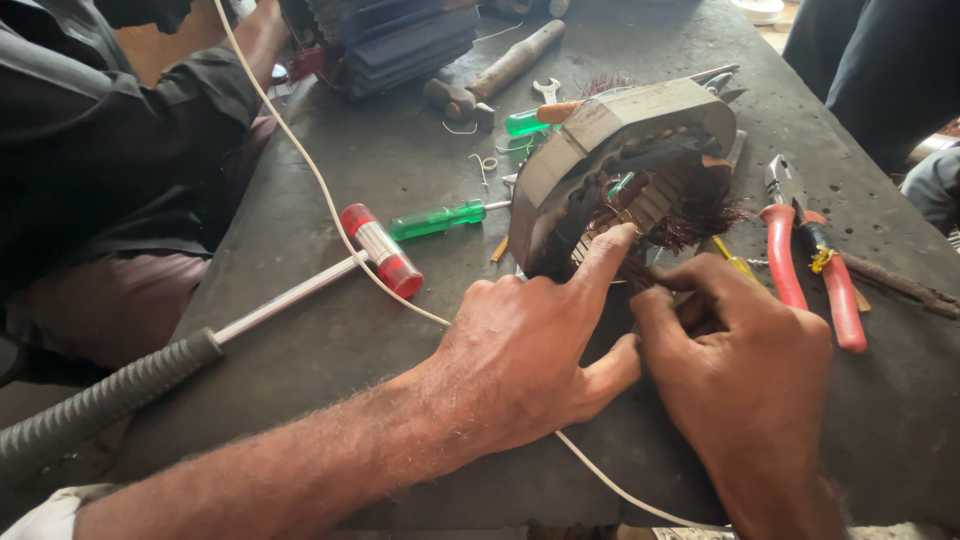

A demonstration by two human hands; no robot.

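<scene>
A grey motor stator point(610, 130) stands tilted on the dark workbench point(400, 330), with frayed copper winding wire point(690, 215) spilling from its open side. My left hand point(530, 345) rests at the stator's lower rim, its index finger stretched out onto the windings. My right hand point(745, 375) is beside it, fingers pinched at the copper strands near the opening. What the fingertips grip is partly hidden.
A mallet with a red and clear head point(383, 250) and ribbed grip lies at left. Green-handled screwdrivers point(440, 218), a wooden-handled hammer point(500, 70), a spanner point(547, 90) and red-handled pliers point(810, 260) lie around. A white cord point(330, 200) crosses the bench. Another person's sleeve point(110, 120) is at left.
</scene>
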